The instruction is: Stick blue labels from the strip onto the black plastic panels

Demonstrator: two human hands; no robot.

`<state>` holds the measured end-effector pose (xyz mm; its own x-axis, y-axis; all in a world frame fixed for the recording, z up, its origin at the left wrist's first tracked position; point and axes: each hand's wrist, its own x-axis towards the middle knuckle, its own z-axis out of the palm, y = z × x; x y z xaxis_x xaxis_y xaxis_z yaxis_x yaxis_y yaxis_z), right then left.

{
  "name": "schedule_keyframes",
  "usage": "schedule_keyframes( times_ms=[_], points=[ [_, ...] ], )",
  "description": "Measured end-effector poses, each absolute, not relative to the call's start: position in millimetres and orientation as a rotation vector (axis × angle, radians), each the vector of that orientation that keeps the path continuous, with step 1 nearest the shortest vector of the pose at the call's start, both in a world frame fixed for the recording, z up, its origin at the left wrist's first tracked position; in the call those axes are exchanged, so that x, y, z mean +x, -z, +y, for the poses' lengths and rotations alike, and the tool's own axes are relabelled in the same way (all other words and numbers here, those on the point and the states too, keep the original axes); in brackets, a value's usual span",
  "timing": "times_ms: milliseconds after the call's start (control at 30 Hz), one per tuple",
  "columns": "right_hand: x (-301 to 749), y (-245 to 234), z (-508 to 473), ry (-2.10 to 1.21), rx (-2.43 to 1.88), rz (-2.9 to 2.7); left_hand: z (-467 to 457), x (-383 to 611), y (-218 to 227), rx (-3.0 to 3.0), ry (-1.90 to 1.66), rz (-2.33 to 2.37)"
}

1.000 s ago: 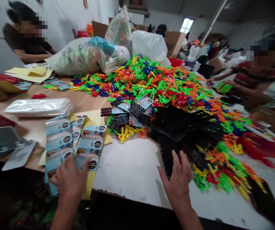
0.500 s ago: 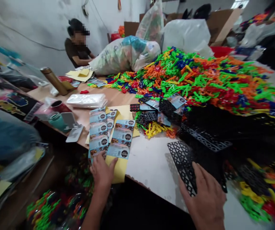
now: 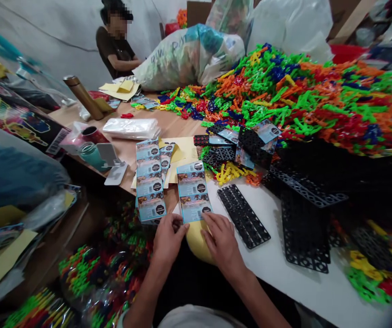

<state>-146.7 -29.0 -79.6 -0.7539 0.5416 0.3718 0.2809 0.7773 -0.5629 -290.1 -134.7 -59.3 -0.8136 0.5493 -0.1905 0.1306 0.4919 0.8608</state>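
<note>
Left hand (image 3: 170, 234) pinching a label sheet (image 3: 193, 193) by its near left corner, right hand (image 3: 220, 234) gripping the near right corner, sheet extending beyond both, black plastic grid (image 3: 243, 216) lying alongside

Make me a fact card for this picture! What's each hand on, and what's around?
Left hand: at the label sheet's near left corner
Right hand: fingers on its near right corner
Sheet's near edge: yellow paper curving out
Left of sheet: label strip
Right of sheet: black grid, flat on the white tabletop
Beyond: colourful toy heap
Far side: bulging bag, seated person
</note>
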Motion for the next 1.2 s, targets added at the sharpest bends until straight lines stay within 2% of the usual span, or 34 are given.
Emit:
schedule_keyframes(
  times_ms=[233,333,700,1067,1200],
  points=[
    [-146,80,-29,-0.718,-0.687,-2.405,-134,-270,46,0.267,-1.591,1.737],
    [-149,69,-27,-0.697,-0.614,-2.415,-131,-266,43,0.146,-1.677,1.661],
    [-173,43,-5,-0.783,-0.293,-2.473,-128,-267,36,0.201,-1.687,1.662],
    [-175,27,-4,-0.407,-0.106,-2.652,-127,-263,20,0.359,-1.547,1.932],
    [-177,28,0,-0.576,-0.224,-2.537,-129,-262,20,0.336,-1.534,1.968]
  ],
)
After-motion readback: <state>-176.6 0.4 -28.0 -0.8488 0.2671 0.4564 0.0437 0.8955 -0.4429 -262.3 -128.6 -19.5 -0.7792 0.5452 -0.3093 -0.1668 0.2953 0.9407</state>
